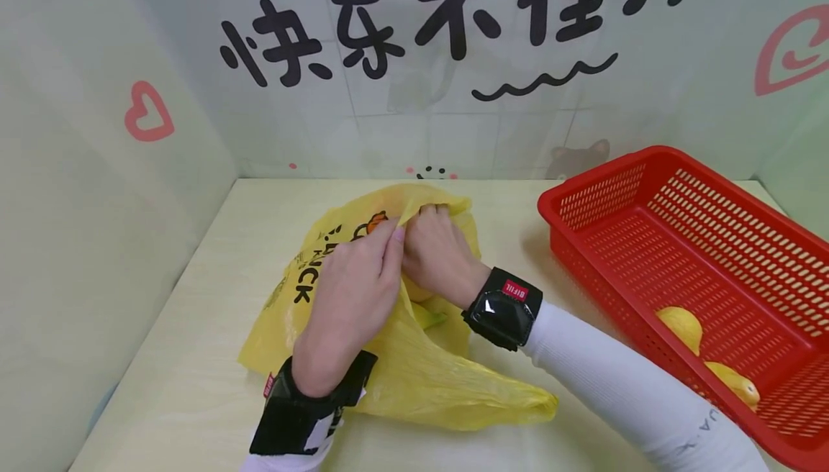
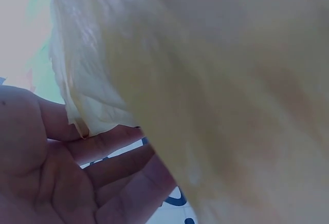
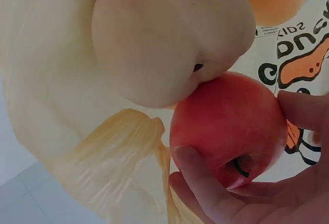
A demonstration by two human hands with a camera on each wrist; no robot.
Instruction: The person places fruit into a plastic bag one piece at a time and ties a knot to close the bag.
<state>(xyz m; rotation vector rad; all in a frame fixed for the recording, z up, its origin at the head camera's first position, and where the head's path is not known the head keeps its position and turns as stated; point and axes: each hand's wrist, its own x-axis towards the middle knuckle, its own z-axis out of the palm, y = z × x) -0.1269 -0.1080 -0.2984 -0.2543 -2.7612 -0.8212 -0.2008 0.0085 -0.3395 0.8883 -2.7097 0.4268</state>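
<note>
A yellow plastic bag with printed lettering lies on the table, its mouth held up. My left hand pinches the bag's edge between thumb and fingers. Reaching into the mouth is my right hand, its fingertips partly hidden by the plastic. In the right wrist view that hand grips a red apple by its sides, the stem hollow facing the camera. Against the apple sits a large pale, lobed fruit, with an orange round fruit behind. Something light green shows inside the bag under my right wrist.
A red slotted plastic basket stands at the right of the table. Two yellow fruits lie in it, one rounded and one longer. Printed walls enclose the table at the back and both sides.
</note>
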